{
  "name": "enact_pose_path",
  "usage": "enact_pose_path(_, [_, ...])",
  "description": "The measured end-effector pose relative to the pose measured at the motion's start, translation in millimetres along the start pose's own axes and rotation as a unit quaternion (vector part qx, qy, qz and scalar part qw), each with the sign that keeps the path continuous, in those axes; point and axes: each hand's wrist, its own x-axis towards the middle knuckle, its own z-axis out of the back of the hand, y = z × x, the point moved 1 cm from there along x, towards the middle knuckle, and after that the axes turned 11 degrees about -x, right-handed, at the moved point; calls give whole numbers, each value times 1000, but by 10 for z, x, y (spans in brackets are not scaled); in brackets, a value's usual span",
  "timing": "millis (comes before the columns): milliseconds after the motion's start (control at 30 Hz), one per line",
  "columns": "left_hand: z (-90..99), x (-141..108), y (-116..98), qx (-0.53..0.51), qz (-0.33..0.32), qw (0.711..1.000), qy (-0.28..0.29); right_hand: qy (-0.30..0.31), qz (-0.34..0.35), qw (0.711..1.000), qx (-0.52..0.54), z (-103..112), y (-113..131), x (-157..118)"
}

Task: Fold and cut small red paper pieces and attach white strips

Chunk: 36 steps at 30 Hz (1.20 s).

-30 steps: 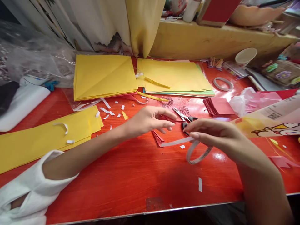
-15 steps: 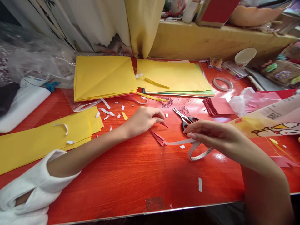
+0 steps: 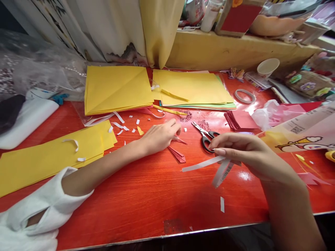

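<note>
My left hand (image 3: pixel 162 136) reaches over the middle of the table, its fingers pinched on a small folded red paper piece (image 3: pixel 182 141) whose thin tip sticks out to the right. Just below those fingers a second folded red paper (image 3: pixel 178 154) lies on the table. My right hand (image 3: pixel 244 150) grips a roll of white double-sided tape (image 3: pixel 222 174) between thumb and fingers. A loose tape strip (image 3: pixel 202 164) hangs from it toward the left. Black-handled scissors (image 3: pixel 204 136) lie slightly spread beside my right fingertips.
Stacks of yellow paper (image 3: pixel 117 89) lie at the back, with yellow sheets (image 3: pixel 52 151) at left. Small red squares (image 3: pixel 242 121), another tape ring (image 3: pixel 245 96), a paper cup (image 3: pixel 268 67) and a printed plastic bag (image 3: pixel 300 130) are on the right. White scraps lie scattered.
My right hand has drawn the tape roll a little lower, and the strip's loose end has come away from the folded red paper. My left hand has shifted slightly left, still pinching.
</note>
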Motion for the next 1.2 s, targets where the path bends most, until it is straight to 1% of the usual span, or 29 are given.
enact_pose_path(100, [19,17,8,2,-52,999,17,-13,-6,1000,-7,-13,-3,38])
enact_pose_path(167, [67,23,24,24,-89,995,38,-21,-5,1000,-12,-16,-6,57])
enact_pose_path(300, [183,-12,3,84,-173,978,86,-33,-8,999,-23,-10,5,58])
enact_pose_path(400, [205,-69,-112,138,-190,967,95,-42,-6,999,-20,3,20,44])
enact_pose_path(533, [144,-138,-291,220,-205,948,101,-47,7,999,7,33,5,59])
enact_pose_path(600, [112,-164,-318,226,-199,948,107,-56,6,998,22,51,-17,85])
enact_pose_path(733, [98,-225,-264,198,-174,959,99,-71,4,996,46,93,-50,133])
enact_pose_path(967, [172,-320,-164,74,-127,984,103,-129,23,986,101,223,-92,159])
enact_pose_path(1033, [182,-297,-119,38,-93,992,81,-139,27,984,110,238,-111,171])
enact_pose_path(1133, [164,-214,-32,-55,-16,998,18,-127,23,986,104,200,-118,189])
enact_pose_path(1200, [130,-147,16,-116,-6,993,4,-102,16,990,94,145,-110,199])
